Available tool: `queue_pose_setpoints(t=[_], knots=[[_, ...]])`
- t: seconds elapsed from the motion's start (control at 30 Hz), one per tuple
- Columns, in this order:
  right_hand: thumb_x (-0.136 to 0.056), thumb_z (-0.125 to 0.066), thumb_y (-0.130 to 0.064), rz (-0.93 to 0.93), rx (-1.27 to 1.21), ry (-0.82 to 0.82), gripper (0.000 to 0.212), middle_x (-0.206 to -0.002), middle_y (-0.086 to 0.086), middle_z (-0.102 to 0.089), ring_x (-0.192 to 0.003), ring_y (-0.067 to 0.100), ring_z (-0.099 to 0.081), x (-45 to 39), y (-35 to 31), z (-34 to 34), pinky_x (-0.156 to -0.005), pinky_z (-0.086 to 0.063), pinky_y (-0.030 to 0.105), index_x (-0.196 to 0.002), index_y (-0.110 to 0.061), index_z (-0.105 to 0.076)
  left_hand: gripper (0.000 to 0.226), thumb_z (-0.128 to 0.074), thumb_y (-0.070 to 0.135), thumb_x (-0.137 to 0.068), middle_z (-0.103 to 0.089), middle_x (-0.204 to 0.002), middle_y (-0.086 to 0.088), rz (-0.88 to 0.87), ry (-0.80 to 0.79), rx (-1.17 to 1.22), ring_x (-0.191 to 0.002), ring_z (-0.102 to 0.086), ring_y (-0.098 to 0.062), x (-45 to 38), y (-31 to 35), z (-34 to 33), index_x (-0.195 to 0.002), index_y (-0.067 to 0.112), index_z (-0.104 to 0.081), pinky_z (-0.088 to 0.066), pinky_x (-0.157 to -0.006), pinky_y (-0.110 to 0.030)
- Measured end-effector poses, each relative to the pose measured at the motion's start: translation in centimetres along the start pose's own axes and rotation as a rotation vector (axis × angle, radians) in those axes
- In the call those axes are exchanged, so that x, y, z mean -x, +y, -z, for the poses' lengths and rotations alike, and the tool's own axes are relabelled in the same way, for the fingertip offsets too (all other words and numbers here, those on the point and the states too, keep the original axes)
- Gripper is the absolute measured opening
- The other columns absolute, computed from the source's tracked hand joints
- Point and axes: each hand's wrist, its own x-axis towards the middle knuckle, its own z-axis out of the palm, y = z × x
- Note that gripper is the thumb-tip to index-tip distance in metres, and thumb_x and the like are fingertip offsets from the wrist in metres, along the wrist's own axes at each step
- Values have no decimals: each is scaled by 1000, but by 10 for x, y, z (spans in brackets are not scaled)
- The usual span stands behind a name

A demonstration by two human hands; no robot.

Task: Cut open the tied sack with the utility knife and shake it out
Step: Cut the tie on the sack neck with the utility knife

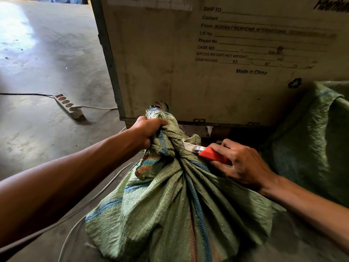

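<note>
1. Count first: two bare hands, one utility knife (215,156), one tied sack (175,201), plus a second green woven sack (311,140) slumped on the right, one big crate (170,63) behind, and one power strip (69,106) on the concrete floor (37,63).
2. The tied sack sits on the floor right in front of the person, just in front of the crate's bottom edge. It's green woven plastic with blue and orange stripes, and its neck is bunched into a knot.
3. The left hand (149,130) is clenched in a fist around the loose bundle of fabric above the knot, pulling it up.
4. The right hand (243,165) pinches the orange handle of the knife between thumb and fingers, the other fingers loosely fanned. The blade end points left, right at the knot beside a pale tie strip (189,145).
5. Contents: no clue what's in the sack, it's closed and just looks lumpy. The crate is shut too, with printed shipping text, "Made in China" and a recycling mark.
6. The power strip has four round sockets, with a white plug in the near one and a dark cable running off left. A couple of white cables (90,201) snake under the left forearm.
7. Hard to make out: the blade tip itself is blurry against the strip, so whether it's touching the fabric isn't clear. The second sack is cut off at the right edge.
</note>
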Motion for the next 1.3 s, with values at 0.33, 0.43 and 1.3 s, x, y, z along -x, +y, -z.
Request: queue_pose_setpoints(t=[0.33,0.43,1.3], knots=[[-78,-50,-47,19,-12,0,54,-94,7,-63,-76,24,-62,-3,1,4,-58,-54,38,-124,-19,-55,60,-73,11,-80,-67,-107,-19,-11,2,-20,-66,-69,-24,3,3,-1,-132,0,-44,-54,-41,-30],[-79,-50,-47,24,-2,0,53,-95,7,-63,-76,24,-62,-3,0,5,-58,-55,39,-124,-20,-55,60,-74,11,-79,-67,-108,-19,-12,10,-26,-69,-70,-25,1,3,0,-130,0,-45,-55,-43,-31],[-82,-55,-34,103,174,201,43,-88,7,-64,-75,22,-63,-4,-4,-13,-46,-55,33,-119,-11,-55,8,-62,11,-87,-66,-55,-9,154,-72,-47,-36,-63,-20,-5,-12,0,-86,3,-59,-52,-36,-29]])
